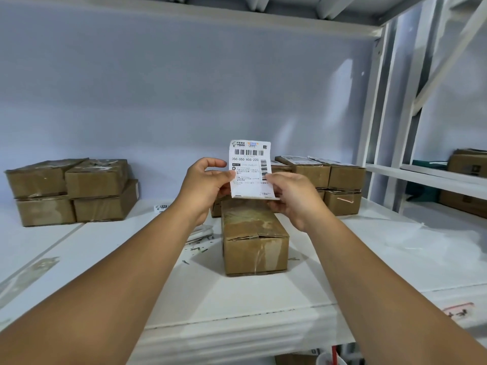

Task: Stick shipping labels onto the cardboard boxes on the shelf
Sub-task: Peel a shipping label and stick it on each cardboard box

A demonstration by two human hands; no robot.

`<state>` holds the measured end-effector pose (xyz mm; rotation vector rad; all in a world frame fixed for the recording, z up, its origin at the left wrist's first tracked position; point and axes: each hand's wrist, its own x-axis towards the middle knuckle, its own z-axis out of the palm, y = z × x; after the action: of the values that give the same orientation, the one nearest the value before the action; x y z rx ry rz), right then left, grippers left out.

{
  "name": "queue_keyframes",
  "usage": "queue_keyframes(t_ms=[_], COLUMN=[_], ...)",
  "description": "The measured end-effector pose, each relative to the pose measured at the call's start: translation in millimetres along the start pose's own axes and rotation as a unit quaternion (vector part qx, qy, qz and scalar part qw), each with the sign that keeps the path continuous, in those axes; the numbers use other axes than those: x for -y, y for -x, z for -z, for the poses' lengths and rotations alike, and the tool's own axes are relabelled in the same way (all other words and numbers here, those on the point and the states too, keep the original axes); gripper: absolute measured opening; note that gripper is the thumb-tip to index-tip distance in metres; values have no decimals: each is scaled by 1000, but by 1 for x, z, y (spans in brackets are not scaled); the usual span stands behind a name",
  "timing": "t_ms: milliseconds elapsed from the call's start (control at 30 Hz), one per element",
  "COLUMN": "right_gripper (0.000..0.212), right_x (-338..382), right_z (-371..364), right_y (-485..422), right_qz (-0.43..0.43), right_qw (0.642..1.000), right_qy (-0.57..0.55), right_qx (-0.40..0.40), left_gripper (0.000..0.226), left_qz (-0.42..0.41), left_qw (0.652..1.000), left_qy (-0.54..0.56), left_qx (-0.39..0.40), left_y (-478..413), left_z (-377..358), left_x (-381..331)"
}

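- Landmark: centre box (254,238), a brown taped cardboard carton; it lies lengthwise on the white shelf (237,293), short end towards the camera; top flaps closed under clear tape.
- Shipping label (250,169): held upright in the air above the far end of the centre box; printed face towards the camera, barcodes and the line "050-050 V05-220" legible; whether its lower edge touches the box top cannot be told.
- Left hand (205,188): above and left of the centre box; thumb and fingertips pinch the label's left edge; remaining fingers curled.
- Right hand (292,196): above and right of the centre box; thumb and fingers pinch the label's right edge low down, near the bottom corner.
- Both forearms reach in from the near edge, one on each side of the centre box.
- Left stack (71,191): four cartons, two on two, far left of the centre box against the back wall.
- Right stack (324,180): cartons behind and right of the centre box, two layers; white labels on the top ones.
- Small box (217,206): just behind the centre box on its left, mostly hidden by the left hand.
- Paper scraps (200,233): just left of the centre box, on the shelf; loose label (161,208) further left and back.
- Neighbouring bay (466,180): far right of the centre box; more cartons there.
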<state>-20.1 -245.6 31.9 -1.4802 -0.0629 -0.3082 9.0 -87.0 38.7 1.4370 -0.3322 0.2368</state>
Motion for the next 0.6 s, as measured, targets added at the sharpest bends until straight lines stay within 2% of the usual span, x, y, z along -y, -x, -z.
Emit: queue_keyframes(t_ms=[100, 267, 333, 433, 600], right_gripper=[9, 10, 14, 21, 18], right_x=[0, 7, 7, 5, 5], right_z=[0, 8, 13, 16, 16], right_y=[1, 15, 22, 32, 38], right_qz=[2, -17, 9, 92, 126], right_qw=[1000, 998, 998, 991, 987], right_qy=[-20, -35, 13, 89, 81], right_qx=[-13, 49, 59, 32, 52], left_gripper=[15, 15, 16, 20, 16], left_qz=[12, 14, 5, -13, -6], left_qw=[1000, 1000, 1000, 997, 998], left_qy=[2, 16, 1, -42, 24], left_qx=[-2, -5, 11, 61, 61], left_y=[5, 20, 25, 32, 34], left_z=[-1, 0, 3, 9, 15], left_x=[-3, -11, -10, -5, -2])
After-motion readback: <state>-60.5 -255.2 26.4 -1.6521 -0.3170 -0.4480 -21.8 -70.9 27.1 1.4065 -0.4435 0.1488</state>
